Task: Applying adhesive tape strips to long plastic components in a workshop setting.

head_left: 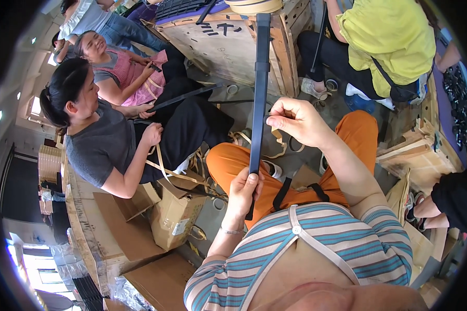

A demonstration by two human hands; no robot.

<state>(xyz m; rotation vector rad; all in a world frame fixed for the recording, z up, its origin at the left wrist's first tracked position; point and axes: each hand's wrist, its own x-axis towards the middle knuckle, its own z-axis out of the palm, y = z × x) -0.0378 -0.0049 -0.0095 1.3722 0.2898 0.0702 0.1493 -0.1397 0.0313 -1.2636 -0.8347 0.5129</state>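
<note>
1 dark strap (260, 93) is gripped by the left hand (245, 191); beside it, the right hand (300, 122) is held pinched, contents unclear. Behind it, 1 crate (228, 52) is marked with black characters.

A person's left hand (245, 189) was curled closed just below the frame's center, thumb (252, 178) uppermost, while the right hand (298, 120), higher and right of center, held thumb and forefinger close together, its bare forearm (350, 163) slanting toward the lower right.
</note>
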